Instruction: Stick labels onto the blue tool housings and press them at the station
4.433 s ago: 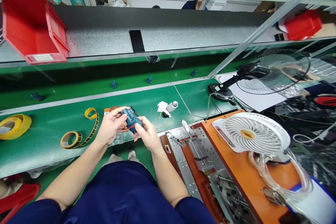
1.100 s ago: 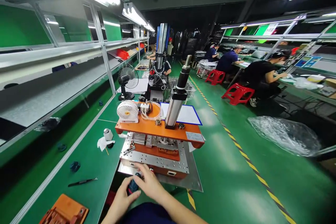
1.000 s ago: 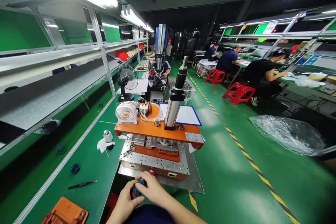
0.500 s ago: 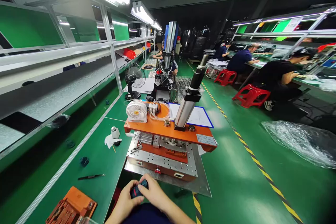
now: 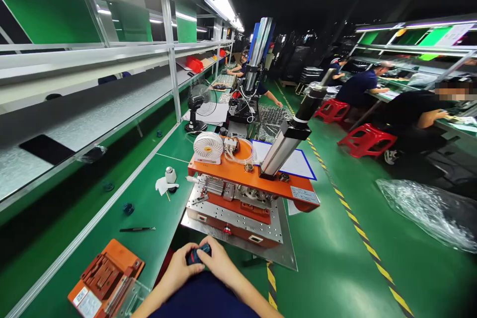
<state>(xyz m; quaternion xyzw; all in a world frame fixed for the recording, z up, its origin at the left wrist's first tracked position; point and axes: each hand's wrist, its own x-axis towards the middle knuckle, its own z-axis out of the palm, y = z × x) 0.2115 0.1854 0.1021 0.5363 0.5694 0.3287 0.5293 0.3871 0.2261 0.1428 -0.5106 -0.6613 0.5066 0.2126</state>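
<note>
Both of my hands are together in front of my body at the bottom of the head view, with fingers closed round a small dark blue object with a red mark (image 5: 198, 254). My left hand (image 5: 181, 266) wraps its left side. From the right, my right hand (image 5: 215, 258) grips it with the thumb on top. The fingers hide much of the object, so its kind is unclear. Just beyond the hands stands an orange press machine (image 5: 238, 177) with a perforated metal base and a tilted-looking cylinder (image 5: 285, 144). A red knob (image 5: 227, 229) is on its front.
On the green table (image 5: 149, 253) lie tweezers (image 5: 137, 229), a small dark part (image 5: 128, 208), a white bottle (image 5: 170, 175) and an orange fixture (image 5: 112, 263). A white fan (image 5: 207, 147) sits on the press. Co-workers sit at right near red stools (image 5: 367, 140); plastic wrap (image 5: 425, 213) lies on the floor.
The camera view has turned slightly, so the press and table items sit farther right and most appear higher. My hands still hold the same dark blue object. A co-worker's arm now shows beyond the press.
</note>
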